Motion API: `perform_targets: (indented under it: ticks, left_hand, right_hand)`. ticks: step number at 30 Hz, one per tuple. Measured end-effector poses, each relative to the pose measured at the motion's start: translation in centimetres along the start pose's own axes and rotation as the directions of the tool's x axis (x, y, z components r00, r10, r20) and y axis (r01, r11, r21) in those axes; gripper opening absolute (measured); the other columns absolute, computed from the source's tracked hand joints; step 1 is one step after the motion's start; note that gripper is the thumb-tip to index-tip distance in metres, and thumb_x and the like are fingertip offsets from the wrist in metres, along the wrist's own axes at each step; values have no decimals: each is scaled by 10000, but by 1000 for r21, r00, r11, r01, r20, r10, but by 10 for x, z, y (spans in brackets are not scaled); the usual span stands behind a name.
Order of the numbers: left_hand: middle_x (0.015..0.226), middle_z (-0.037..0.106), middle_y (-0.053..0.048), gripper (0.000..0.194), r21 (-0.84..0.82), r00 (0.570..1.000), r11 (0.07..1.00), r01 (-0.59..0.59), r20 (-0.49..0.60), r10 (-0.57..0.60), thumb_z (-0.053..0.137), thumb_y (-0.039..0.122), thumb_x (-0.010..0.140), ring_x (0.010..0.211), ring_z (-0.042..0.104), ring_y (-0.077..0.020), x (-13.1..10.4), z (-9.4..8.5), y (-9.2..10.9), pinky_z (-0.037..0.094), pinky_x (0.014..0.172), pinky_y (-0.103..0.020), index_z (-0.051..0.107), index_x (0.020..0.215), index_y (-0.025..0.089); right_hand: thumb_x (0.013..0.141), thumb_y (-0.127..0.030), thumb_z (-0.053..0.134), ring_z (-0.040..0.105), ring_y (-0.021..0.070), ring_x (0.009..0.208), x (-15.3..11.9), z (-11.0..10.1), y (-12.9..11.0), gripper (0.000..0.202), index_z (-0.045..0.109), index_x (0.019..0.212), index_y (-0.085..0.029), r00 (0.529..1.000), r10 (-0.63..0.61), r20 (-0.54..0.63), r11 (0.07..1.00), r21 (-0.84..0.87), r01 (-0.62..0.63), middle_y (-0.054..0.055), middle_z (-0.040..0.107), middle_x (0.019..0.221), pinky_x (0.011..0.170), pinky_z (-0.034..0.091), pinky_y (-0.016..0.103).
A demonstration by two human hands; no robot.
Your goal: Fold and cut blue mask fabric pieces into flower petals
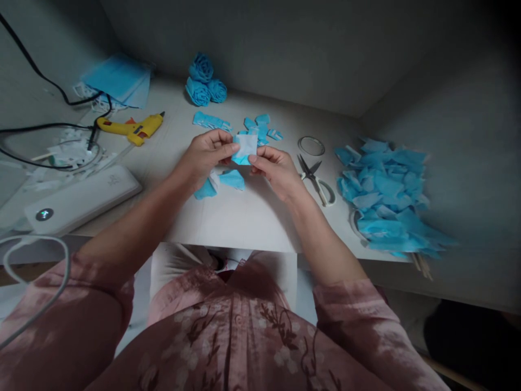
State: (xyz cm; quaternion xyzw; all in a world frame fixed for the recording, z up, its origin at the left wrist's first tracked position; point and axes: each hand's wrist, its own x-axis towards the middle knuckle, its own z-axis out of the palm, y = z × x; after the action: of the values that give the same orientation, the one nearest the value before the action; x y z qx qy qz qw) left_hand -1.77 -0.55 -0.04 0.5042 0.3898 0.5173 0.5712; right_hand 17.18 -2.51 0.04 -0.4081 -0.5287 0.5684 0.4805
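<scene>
Between both hands, above the middle of the table, is a small white and blue fabric piece. My left hand pinches its left edge between thumb and fingers. The lower right edge is pinched by my right hand. Just beyond the hands lie small blue cut pieces and a flat blue strip. Nearer to me, below my left hand, two loose blue pieces rest on the tabletop.
Scissors and a wire coil lie right of my hands. A blue fabric pile is farther right. Rolled blue flowers stand behind. Leftward are a yellow glue gun, blue sheets, cables and a white power bank.
</scene>
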Motion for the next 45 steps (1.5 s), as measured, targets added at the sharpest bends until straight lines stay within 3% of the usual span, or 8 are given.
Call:
perform_targets:
  ticks: [5,8,16,22,28,33,37,45]
  left_hand:
    - [695,606,37,80,-56,999,997,51,-7,-52,696,215,956,600,588,-91,-5,7,11,493,627,-216,625,941,183]
    - [756,644,4,184,-88,997,993,75,13,-74,587,326,1040,641,617,-103,-7,9,14,497,643,-233,658,1014,158]
    - [732,637,21,187,181,995,984,3,98,-22,824,275,784,636,536,-80,-10,10,2,425,607,-209,702,867,160]
    - [672,616,27,137,105,998,994,37,47,-42,750,196,791,600,548,-76,-9,12,2,422,585,-200,616,794,172]
    - [659,615,18,113,124,990,988,96,91,-107,699,170,774,578,550,-79,-8,7,7,426,563,-199,587,761,177]
    - [604,560,34,138,268,967,962,44,231,-109,726,183,720,570,501,-81,-11,6,9,395,546,-193,588,717,178]
    - [674,587,31,155,283,940,959,27,319,-121,743,217,704,623,539,-91,-15,8,11,444,595,-205,606,764,178]
    - [723,624,14,136,315,916,949,-5,382,-122,745,209,714,677,595,-109,-15,7,10,504,677,-243,632,777,171]
  right_hand:
    - [653,-495,933,518,88,652,2,0,2,379,664,688,-230,999,-23,-45,1000,0,23,-61,547,671,676,528,247]
    - [651,-526,936,518,91,668,3,-1,2,409,656,702,-232,994,-53,-97,998,31,56,-61,535,681,676,532,245]
    - [643,-607,944,517,93,690,3,2,6,487,661,768,-231,990,-82,-115,994,66,90,-65,513,689,697,531,245]
    - [683,-648,915,561,111,702,3,6,14,507,673,896,-256,995,-86,-52,996,18,87,-62,556,704,718,564,272]
    - [783,-676,837,681,225,1215,8,-26,-1,589,693,1204,-289,949,-310,-51,935,-199,295,45,747,1233,1050,577,410]
    - [822,-654,808,616,281,1398,4,-39,-16,619,692,1323,-309,928,-341,153,879,-298,372,36,700,1439,1209,479,498]
    - [850,-545,805,665,269,1301,2,-33,-13,510,731,1276,-276,914,-306,266,872,-308,381,50,743,1337,1181,486,472]
    - [846,-381,753,642,157,870,5,-24,-4,196,740,930,-204,946,-271,179,902,-296,314,8,726,918,869,541,334]
